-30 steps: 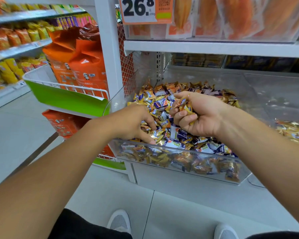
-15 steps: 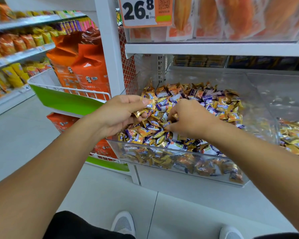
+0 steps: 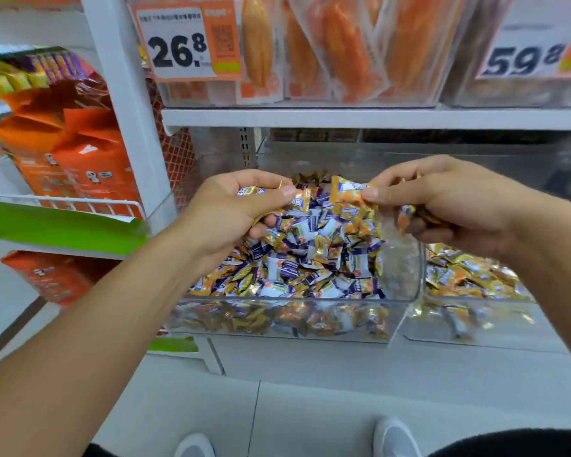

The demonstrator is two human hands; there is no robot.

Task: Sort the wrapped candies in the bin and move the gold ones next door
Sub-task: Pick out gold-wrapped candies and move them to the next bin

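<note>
Far left: orange snack bags (image 3: 79, 153) in a wire rack, off-task, ignore.

Left hand (image 3: 231, 209) over the left part of the clear bin (image 3: 277, 319), fingers curled round a small clutch of wrapped candies (image 3: 261, 192), thumb pinning one at its end. Colours in the clutch mixed, gold and purple-white; check each before passing on.

Centre: heap of mixed candies (image 3: 310, 258) filling the bin, gold ones scattered among purple-white. Best to skim from the top, not dig; foil slippery, likely to spill over the low front wall.

Right hand (image 3: 442, 206) raised above the bin's right edge, thumb and forefinger pinching a gold candy (image 3: 346, 192), more gold pieces tucked under the curled lower fingers. Hands apart, neither touching the other.

Right: neighbouring bin (image 3: 475, 300), already holding gold candies (image 3: 468, 272). Judgement: carry the right handful across the dividing wall, lower close to that pile, then release; keep the pinch firm until past the wall.
</note>
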